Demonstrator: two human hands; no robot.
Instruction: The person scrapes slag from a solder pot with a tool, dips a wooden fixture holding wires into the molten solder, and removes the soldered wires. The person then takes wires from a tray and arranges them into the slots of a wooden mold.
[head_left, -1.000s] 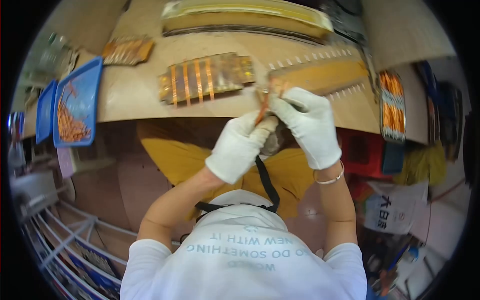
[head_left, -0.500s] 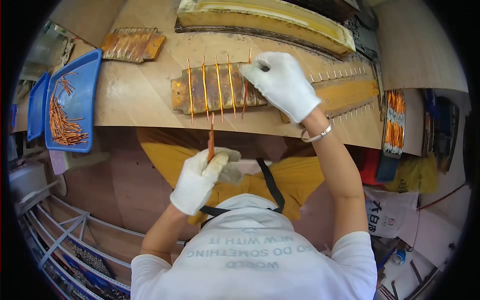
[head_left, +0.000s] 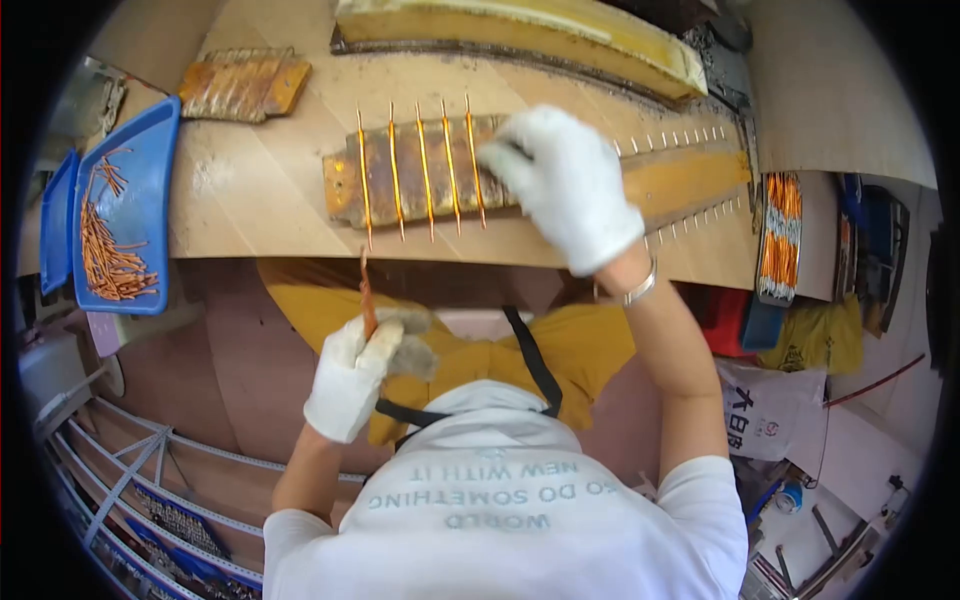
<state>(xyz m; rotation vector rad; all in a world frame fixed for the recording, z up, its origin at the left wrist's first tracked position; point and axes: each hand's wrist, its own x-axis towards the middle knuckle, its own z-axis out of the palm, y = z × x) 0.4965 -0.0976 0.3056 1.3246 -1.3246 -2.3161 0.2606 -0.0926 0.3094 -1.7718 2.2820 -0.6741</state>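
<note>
Several copper wires lie side by side across a grooved, brown-stained block, their ends sticking out past both long edges. My gloved right hand is over the block's right end, fingertips just right of the last wire; motion blur hides whether they are closed on anything. In front of the table edge, my gloved left hand is closed around a small bunch of copper wires that points up toward the block.
At left stands a blue tray with a pile of copper wires. A similar grooved block lies at the back left. A long yellowish trough runs along the back. An orange board with rows of white-tipped pins lies at right.
The rightmost wire has been let go and lies in line with the others. My right hand has drawn off it to the right. My left hand has moved left with its bunch.
</note>
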